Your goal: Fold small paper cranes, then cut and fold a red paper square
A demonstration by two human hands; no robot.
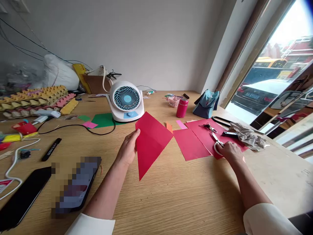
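My left hand [129, 147] pinches the left edge of a folded red sheet of paper [153, 140], thumb in front, holding it up over the table. The folded sheet tapers to a point at the bottom. At the right, my right hand [231, 150] is closed at the white handle of a pair of scissors [217, 138]; its fingertips are partly hidden. The scissors lie over a large red sheet [201, 130], blades pointing away. A smaller pair of scissors or snips [212, 128] touches near their tips. Another red sheet [190, 143] lies to the left, between my hands.
A white fan [127, 101] stands at the back, beside green paper [104, 121]. A pink-red flask [182, 108] and blue bag [206, 103] are behind the red sheets. Crumpled paper [249, 136] lies far right. Two phones [26, 195], a marker [51, 149] and cables are at left.
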